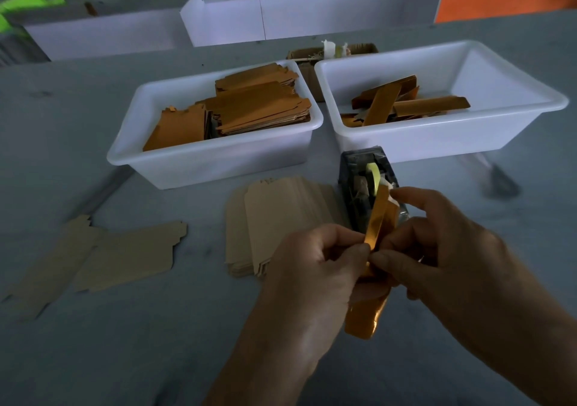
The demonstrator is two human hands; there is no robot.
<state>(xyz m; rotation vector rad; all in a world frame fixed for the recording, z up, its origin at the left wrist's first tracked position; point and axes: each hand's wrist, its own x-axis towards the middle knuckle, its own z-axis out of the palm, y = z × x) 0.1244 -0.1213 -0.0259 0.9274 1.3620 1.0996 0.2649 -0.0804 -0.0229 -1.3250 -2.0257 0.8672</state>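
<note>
Two hands at work, close together. The left hand (315,268) and right hand (443,249) both pinch one gold carton blank (375,223), held upright just in front of the one tape dispenser (359,171). One stack of brown blanks (281,218) lies just left of the dispenser. What look like two loose blanks (125,256) lie well to its left. Two white tubs sit behind it, the left tub (218,156) and the right tub (437,124), both holding gold pieces.

gold carton (376,218) between both hands
</note>
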